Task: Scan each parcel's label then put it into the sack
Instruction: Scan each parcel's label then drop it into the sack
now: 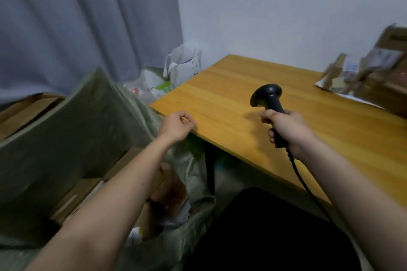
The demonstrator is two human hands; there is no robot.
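Parcels [365, 75] are lying in a blurred heap at the far right of the wooden table [231, 94], well apart from both hands, while others are already sitting inside the green woven sack [72, 130] that is standing open at the table's left edge. The right hand [286, 130] is gripping the handle of a black corded scanner [267, 97], its fingers wrapped round it and the head raised above the bare tabletop. The left hand [177, 126] is hovering at the table's near corner above the sack, its fingers loosely curled and holding nothing.

The waiting parcels are looking like cardboard boxes and flat mailers, probably light and stiff enough for one hand; the boxes would likely be best taken across two opposite sides, with the label kept turned up toward the scanner. The mailers may be slicker and floppier, calling for a pinch at an edge. Motion blur is hiding the labels themselves.

A white bag [184, 66] is standing on the floor beyond the table, beside a grey curtain [77, 17].
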